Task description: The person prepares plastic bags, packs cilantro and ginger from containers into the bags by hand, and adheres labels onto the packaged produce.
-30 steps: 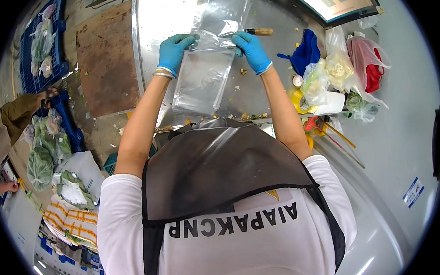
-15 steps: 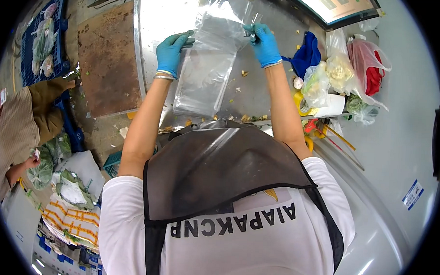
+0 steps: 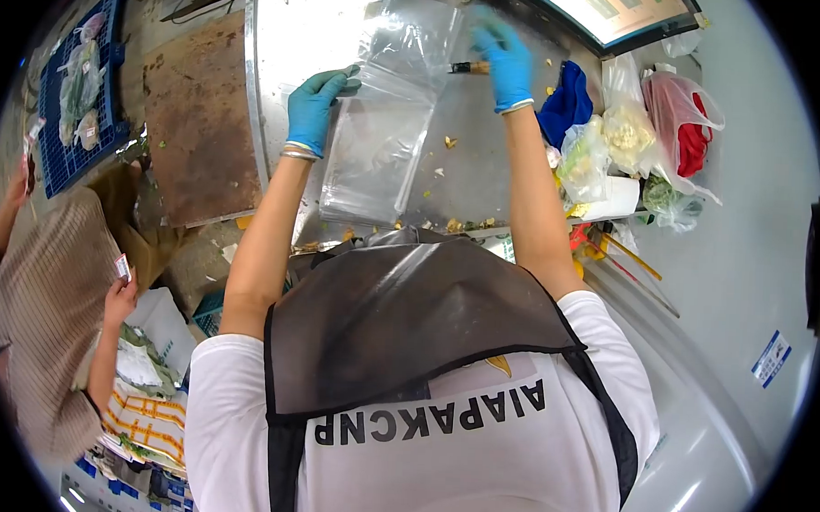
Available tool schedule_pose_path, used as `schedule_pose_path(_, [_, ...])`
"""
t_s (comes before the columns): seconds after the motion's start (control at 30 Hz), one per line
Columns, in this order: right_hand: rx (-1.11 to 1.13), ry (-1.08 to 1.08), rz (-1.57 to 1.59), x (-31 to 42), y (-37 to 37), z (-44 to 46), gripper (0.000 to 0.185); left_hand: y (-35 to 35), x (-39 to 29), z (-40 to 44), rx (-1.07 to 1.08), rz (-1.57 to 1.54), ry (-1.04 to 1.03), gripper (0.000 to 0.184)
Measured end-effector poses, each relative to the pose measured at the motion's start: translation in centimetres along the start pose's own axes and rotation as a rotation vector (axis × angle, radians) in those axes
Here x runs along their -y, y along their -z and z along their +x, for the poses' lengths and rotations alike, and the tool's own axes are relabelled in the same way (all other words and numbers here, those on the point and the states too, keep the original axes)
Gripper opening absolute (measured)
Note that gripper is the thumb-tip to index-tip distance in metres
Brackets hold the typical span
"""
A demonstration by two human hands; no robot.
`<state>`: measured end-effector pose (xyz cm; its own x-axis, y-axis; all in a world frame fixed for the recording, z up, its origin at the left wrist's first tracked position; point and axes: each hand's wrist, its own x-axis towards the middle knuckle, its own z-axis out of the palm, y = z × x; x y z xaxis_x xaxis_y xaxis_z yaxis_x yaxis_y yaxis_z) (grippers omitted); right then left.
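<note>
My left hand (image 3: 312,113), in a blue glove, is at the left edge of the clear plastic bags (image 3: 375,155) on the metal table. Its thumb and fingers are pinched together on a bag's edge. The bags lie flat in a stack, with one clear bag (image 3: 408,39) spread out beyond them. My right hand (image 3: 505,61), also gloved in blue, is apart from the bags to the right, its fingers smeared by motion. Beside it on the table lies a small dark stick-like thing (image 3: 471,68) with a brown end; its kind is unclear.
A screen (image 3: 617,15) stands at the far right. Blue cloth (image 3: 567,103), bagged vegetables (image 3: 631,128) and a white roll (image 3: 612,198) line the table's right side. Scraps dot the metal table (image 3: 472,168). To the left, another person (image 3: 52,280) holds a small label near a blue pallet (image 3: 53,144).
My right hand has let go of the bag and moved up and right, exposing the dark stick-like thing. My left hand stays almost in place. The other person has moved closer.
</note>
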<state>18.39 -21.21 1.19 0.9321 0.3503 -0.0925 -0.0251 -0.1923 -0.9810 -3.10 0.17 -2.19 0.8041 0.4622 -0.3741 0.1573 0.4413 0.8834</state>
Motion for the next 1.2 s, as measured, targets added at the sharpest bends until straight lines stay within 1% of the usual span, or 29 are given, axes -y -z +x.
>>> schedule_pose_path(0.07, [0.471, -0.14, -0.122, 3.3, -1.4, -2.1, 0.028, -0.6, -0.9, 0.0, -0.001, 0.048, 0.018, 0.022])
schedule_pose_path(0.17, [0.61, -0.274, -0.064, 0.3, -2.4, -2.5, 0.025, -1.2, -1.1, 0.1, 0.011, -0.002, 0.016, 0.02])
schedule_pose_path(0.2, [0.526, -0.262, -0.083, 0.5, -3.0, -2.8, 0.022, -1.2, -1.3, 0.0, 0.012, -0.005, 0.005, 0.02])
schedule_pose_path(0.3, [0.384, -0.19, -0.198, 0.1, -3.6, -3.0, 0.022, -1.3, -1.4, -0.1, -0.001, -0.011, -0.025, 0.019])
schedule_pose_path(0.4, [0.348, -0.226, -0.219, 0.7, -3.7, -3.6, 0.024, -1.4, -0.8, 0.4, -0.016, 0.018, -0.026, 0.017])
schedule_pose_path(0.5, [0.36, -0.288, -0.128, -0.6, -3.0, -3.3, 0.022, -1.4, -0.1, 1.1, -0.041, 0.028, -0.041, 0.016])
schedule_pose_path(0.6, [0.323, -0.314, 0.235, -2.4, -2.5, -3.2, 0.019, -2.3, 0.1, 1.0, -0.102, -0.034, -0.045, 0.016])
schedule_pose_path(0.67, [0.321, -0.304, 0.267, -3.5, -2.2, -3.1, 0.019, -2.5, 0.6, 1.1, -0.1, -0.023, -0.076, 0.016])
schedule_pose_path(0.8, [0.316, -0.265, 0.31, -2.6, -2.4, -3.5, 0.017, -2.4, 0.3, 0.6, -0.119, 0.073, -0.099, 0.02])
schedule_pose_path(0.9, [0.249, -0.23, 0.082, -0.9, -2.5, -3.6, 0.015, -2.4, 0.1, 0.4, -0.106, 0.07, -0.114, 0.022])
schedule_pose_path(0.93, [0.238, -0.23, 0.105, -1.1, -2.5, -3.6, 0.014, -1.5, 1.1, 1.1, -0.093, 0.299, -0.177, 0.023])
schedule_pose_path(0.97, [0.225, -0.228, 0.129, -1.4, -2.4, -3.3, 0.014, -0.1, 2.0, 1.2, -0.111, 0.435, -0.23, 0.023])
schedule_pose_path(1.0, [0.209, -0.223, 0.154, -1.8, -2.1, -3.0, 0.014, 0.3, 1.5, 0.5, -0.127, 0.531, -0.285, 0.023])
schedule_pose_path(1.1, [0.155, -0.219, 0.629, -3.3, -0.9, -2.1, 0.017, 0.7, -2.1, -3.6, -0.196, 0.694, -0.5, 0.023])
schedule_pose_path(1.13, [0.107, -0.229, 0.677, -3.4, -0.4, -2.0, 0.021, 0.8, -2.9, -5.6, -0.154, 0.757, -0.55, 0.023])
schedule_pose_path(1.2, [0.046, -0.087, 0.459, -4.5, 0.1, -1.0, 0.023, 0.9, -4.0, -9.0, -0.009, 0.881, -0.619, 0.023])
